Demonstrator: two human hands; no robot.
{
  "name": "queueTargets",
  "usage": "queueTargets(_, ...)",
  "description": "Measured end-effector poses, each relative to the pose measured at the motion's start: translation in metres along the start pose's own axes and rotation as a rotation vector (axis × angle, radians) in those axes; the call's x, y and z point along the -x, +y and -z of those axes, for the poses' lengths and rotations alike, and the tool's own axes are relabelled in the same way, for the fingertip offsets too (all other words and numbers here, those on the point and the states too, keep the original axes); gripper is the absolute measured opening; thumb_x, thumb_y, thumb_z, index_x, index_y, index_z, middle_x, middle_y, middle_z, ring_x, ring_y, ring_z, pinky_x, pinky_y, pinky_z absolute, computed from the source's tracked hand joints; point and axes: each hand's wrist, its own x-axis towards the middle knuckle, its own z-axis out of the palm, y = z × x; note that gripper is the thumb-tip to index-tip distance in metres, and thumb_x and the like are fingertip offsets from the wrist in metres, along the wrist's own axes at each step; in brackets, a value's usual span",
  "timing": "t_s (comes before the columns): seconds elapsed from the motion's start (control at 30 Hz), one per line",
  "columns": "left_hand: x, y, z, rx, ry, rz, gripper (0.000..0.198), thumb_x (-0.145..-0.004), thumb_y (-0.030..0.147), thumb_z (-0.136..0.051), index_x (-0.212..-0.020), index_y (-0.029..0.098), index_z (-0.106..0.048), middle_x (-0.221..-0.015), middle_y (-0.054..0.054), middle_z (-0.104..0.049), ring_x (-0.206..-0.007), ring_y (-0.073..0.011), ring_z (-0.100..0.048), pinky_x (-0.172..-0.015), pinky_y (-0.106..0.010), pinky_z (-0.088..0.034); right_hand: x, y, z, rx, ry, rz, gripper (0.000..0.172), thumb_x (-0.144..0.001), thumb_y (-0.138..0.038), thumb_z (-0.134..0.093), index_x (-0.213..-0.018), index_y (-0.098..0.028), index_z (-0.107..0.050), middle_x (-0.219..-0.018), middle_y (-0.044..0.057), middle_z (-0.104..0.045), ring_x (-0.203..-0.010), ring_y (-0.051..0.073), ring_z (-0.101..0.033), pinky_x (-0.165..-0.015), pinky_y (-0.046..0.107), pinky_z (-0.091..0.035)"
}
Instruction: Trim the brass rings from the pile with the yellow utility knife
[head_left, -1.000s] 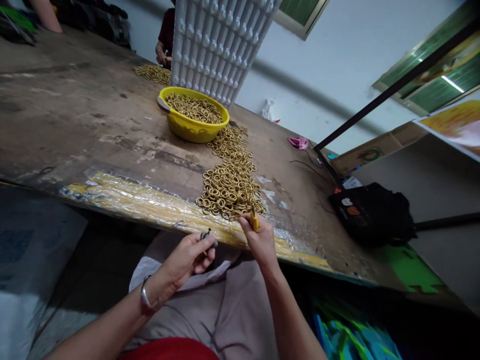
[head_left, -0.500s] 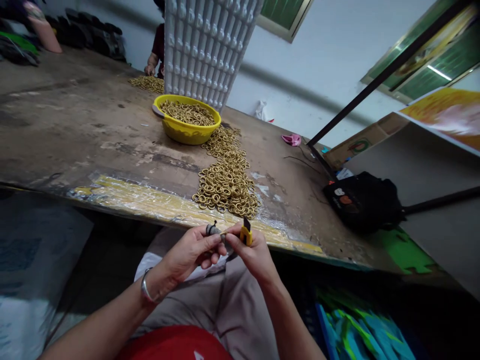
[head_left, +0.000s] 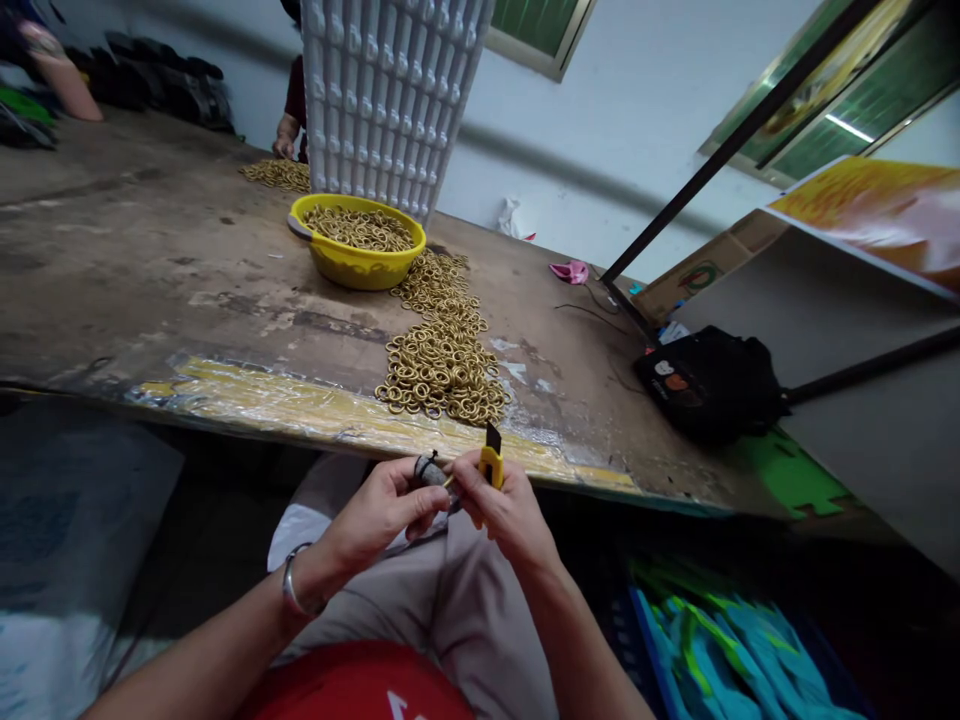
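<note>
**Brass ring met a grey holder at the bench edge**

Brass-coloured metal rings point(head_left: 442, 365) lay heaped on the worn wooden workbench point(head_left: 150, 270), the heap running from the bench's near edge back to a yellow plastic bowl point(head_left: 357, 240) filled with more of them. Just below that near edge, over the lap, both hands met. The left hand point(head_left: 382, 512) pinched a small dark grey cylindrical piece point(head_left: 429, 469) between thumb and fingertips. The right hand point(head_left: 501, 505) was clenched around a yellow-handled utility knife point(head_left: 491, 462), blade pointing up, and its fingertips also seemed to nip one brass ring against the grey piece; that contact was too small to read clearly. The step looked like fitting or trimming a ring on the holder. The next move would likely call for a steady pinch and care with the blade near the left thumb. A black bag point(head_left: 709, 385) sat at the bench's right end, a white moulded tray point(head_left: 390, 90) stood behind the bowl.
</note>
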Motion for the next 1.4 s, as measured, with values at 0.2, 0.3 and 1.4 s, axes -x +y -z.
queueTargets(0.2, 0.001, -0.001, 0.001, 0.016, 0.039, -0.034, 0.027, -0.082, 0.039, -0.069, -0.075, 0.014, -0.060, -0.060, 0.002, -0.051, -0.049, -0.0073, -0.042, -0.047, -0.020, -0.035, 0.009, 0.004, 0.000, 0.487, 0.112, 0.218, 0.023, -0.091, -0.028, -0.053, -0.071, -0.018, -0.059, -0.067, 0.001, -0.055, -0.062, 0.013, -0.049, -0.059, 0.024, -0.036)
queueTargets(0.3, 0.001, 0.001, -0.001, 0.018, 0.053, -0.059, 0.029, -0.083, 0.039, -0.069, -0.075, 0.014, -0.058, -0.057, 0.004, -0.048, -0.049, -0.0072, -0.040, -0.047, -0.020, -0.032, 0.015, 0.005, -0.002, 0.737, 0.118, 0.275, 0.014, -0.084, -0.011, -0.051, -0.082, -0.019, -0.062, -0.077, 0.003, -0.063, -0.070, 0.016, -0.056, -0.064, 0.025, -0.037)
queueTargets(1.4, 0.010, -0.008, 0.002, 0.040, 0.120, -0.019, 0.031, -0.081, 0.036, -0.071, -0.100, 0.015, -0.059, -0.076, -0.002, -0.061, -0.051, -0.0053, -0.038, -0.046, -0.018, -0.028, 0.009, -0.002, -0.013, -0.296, 0.084, -0.113, 0.030, -0.074, -0.040, -0.075, -0.085, -0.015, -0.062, -0.057, -0.003, -0.056, -0.043, 0.006, -0.038, -0.041, 0.019, -0.028)
